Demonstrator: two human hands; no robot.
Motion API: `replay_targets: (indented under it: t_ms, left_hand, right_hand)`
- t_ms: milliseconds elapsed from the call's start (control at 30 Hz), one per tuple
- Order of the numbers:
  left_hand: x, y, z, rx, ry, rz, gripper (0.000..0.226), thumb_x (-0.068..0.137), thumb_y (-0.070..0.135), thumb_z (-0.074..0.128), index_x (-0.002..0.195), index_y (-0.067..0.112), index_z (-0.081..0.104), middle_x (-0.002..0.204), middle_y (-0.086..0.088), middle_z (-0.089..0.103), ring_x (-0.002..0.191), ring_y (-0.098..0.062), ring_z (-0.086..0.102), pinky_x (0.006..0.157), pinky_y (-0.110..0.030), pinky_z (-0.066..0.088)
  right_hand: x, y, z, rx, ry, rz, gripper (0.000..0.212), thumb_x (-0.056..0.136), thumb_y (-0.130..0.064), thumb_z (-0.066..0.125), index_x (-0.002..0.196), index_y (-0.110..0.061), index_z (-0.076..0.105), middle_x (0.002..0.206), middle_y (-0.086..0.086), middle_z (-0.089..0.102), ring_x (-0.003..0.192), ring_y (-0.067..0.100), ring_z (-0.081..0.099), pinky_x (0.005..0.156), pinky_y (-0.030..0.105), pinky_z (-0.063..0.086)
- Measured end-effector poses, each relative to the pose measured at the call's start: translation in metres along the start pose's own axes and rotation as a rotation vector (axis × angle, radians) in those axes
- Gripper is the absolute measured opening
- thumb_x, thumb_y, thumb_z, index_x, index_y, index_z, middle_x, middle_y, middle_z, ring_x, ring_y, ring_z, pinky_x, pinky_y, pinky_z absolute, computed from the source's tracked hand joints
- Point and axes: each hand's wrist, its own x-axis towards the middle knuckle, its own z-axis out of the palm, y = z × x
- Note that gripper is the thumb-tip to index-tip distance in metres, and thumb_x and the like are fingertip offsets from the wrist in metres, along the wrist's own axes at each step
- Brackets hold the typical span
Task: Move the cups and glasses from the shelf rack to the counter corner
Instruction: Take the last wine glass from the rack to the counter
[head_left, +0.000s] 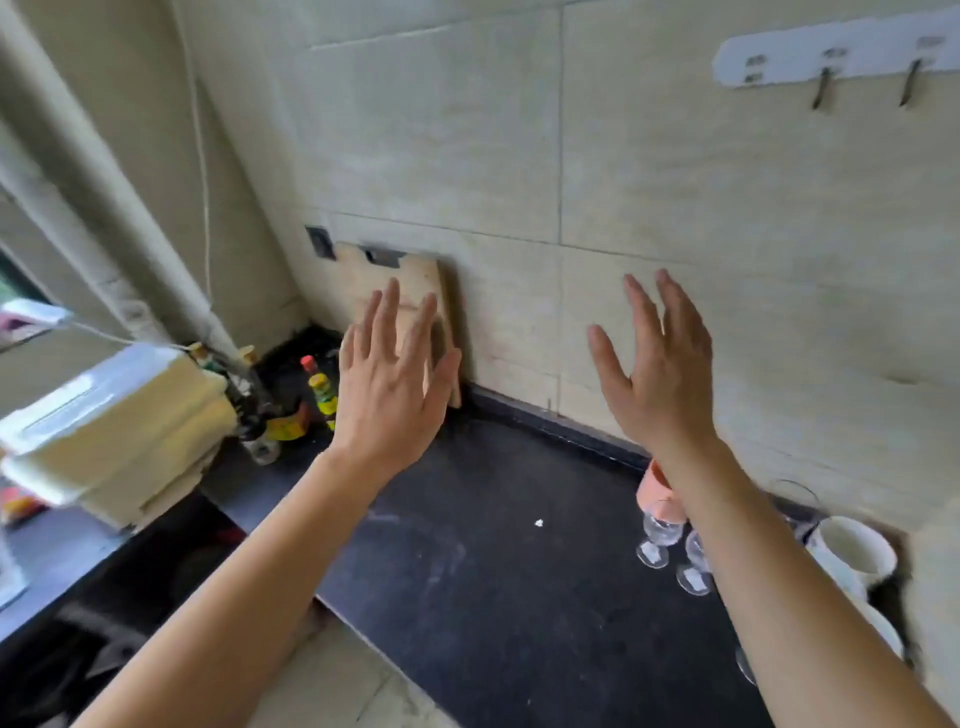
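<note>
left hand: the left hand (389, 384) is hanging in the air over the back of the bench (493, 597), with the fingers (387, 312) spread wide and holding nothing.
right hand: the right hand (660, 374) is hanging up by the wall (675, 182), its fingers also spread wide and holding nothing.
cups and glasses: a pink cup (657, 493), some clear glasses (660, 535) and white mugs (852, 551) are sitting close together near the back right of the bench. the right arm is hiding part of them.
which way: they are lying below and behind the right fingers, down under that wrist. the right hand is much nearer to them than the left hand.
how they are standing: the cup and mugs are looking upright. the picture is too blurry to tell for the glasses.
shelf rack: it is not showing here.
other things: a cutting board (363, 280) is leaning on the wall just past the left fingers, and small bottles (319, 384) are standing in the back left corner.
guess at the step: both hands are free, so they are likely getting ready to go for another cup.
</note>
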Motion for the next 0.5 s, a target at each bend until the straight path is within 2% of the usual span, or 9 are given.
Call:
replay_targets:
  t_ms: [167, 300, 500]
  left_hand:
    - [-0.061, -0.116, -0.069, 0.153, 0.070, -0.202, 0.064, 0.100, 0.052, 0.037, 0.154, 0.018, 0.033, 0.164, -0.021, 0.016, 0.151, -0.039, 0.013, 0.117, -0.060, 0.020]
    - [-0.124, -0.221, -0.137, 0.238, 0.160, -0.359, 0.066, 0.099, 0.053, 0.038, 0.156, 0.022, 0.028, 0.166, -0.018, 0.008, 0.152, -0.037, 0.006, 0.119, -0.060, 0.013]
    - [-0.254, -0.397, -0.251, 0.396, 0.176, -0.590, 0.069, 0.098, 0.056, 0.034, 0.158, 0.024, 0.020, 0.167, -0.016, 0.000, 0.153, -0.037, 0.002, 0.116, -0.067, 0.015]
  right_hand:
    - [-0.011, -0.140, 0.064, 0.100, -0.103, -0.248, 0.067, 0.101, -0.057, 0.039, 0.154, -0.017, 0.036, 0.162, 0.020, 0.030, 0.149, 0.036, 0.028, 0.118, 0.054, 0.028]
    - [-0.026, -0.273, 0.110, 0.195, -0.109, -0.418, 0.068, 0.099, -0.057, 0.042, 0.154, -0.018, 0.036, 0.162, 0.020, 0.029, 0.149, 0.038, 0.029, 0.118, 0.055, 0.027]
    - [-0.092, -0.507, 0.184, 0.426, -0.193, -0.579, 0.071, 0.101, -0.053, 0.043, 0.161, -0.027, 0.017, 0.166, 0.021, 0.013, 0.153, 0.037, 0.016, 0.120, 0.057, 0.021]
